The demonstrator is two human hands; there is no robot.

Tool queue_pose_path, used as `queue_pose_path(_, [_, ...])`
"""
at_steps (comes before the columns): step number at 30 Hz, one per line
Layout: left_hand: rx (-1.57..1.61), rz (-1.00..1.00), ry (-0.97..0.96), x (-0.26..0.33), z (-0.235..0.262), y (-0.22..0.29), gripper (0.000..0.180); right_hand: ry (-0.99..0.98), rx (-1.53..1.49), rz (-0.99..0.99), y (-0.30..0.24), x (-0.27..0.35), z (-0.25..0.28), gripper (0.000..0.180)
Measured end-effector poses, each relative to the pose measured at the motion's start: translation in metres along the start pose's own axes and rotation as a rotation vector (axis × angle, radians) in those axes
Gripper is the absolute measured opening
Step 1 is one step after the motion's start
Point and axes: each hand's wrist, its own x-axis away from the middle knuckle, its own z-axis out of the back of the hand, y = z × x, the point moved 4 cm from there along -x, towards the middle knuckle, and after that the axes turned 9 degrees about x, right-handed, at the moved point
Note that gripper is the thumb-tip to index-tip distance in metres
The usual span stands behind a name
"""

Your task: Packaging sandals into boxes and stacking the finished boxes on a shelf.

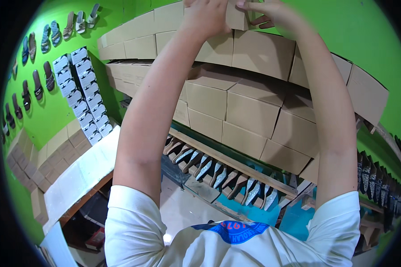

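Both my arms reach up and away to the top row of brown cardboard boxes. A small cardboard box (238,17) stands there between my hands, its top cut off by the picture's edge. My left hand (206,17) grips its left side, with the thumb low and the other fingers partly out of view. On the right side my right hand (278,14) holds the same box, thumb near its front and fingertips along its side. Right below is a closed cardboard box (263,51) in the upper row.
A lower tier of cardboard boxes (251,111) sits above a rack of pointed shoes (218,173). White boxes (82,95) are stacked at the left, near sandals (38,84) on the green wall. A white-topped table (82,178) stands left; more shoes (378,178) hang at right.
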Motion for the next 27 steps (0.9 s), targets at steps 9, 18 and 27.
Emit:
queue_pose_path(9, [0.049,0.073,-0.167,-0.002,0.007,-0.01,0.104,-0.054,-0.167,0.243,0.023,-0.026,-0.012,0.074])
queue_pose_path(18, [0.395,0.11,0.149,0.054,-0.04,-0.101,0.101,0.076,-0.061,0.276,0.018,-0.04,-0.022,0.073])
queue_pose_path(27, [0.291,0.465,-0.225,0.075,-0.065,-0.13,0.066,0.244,0.145,0.019,0.009,-0.038,-0.032,0.075])
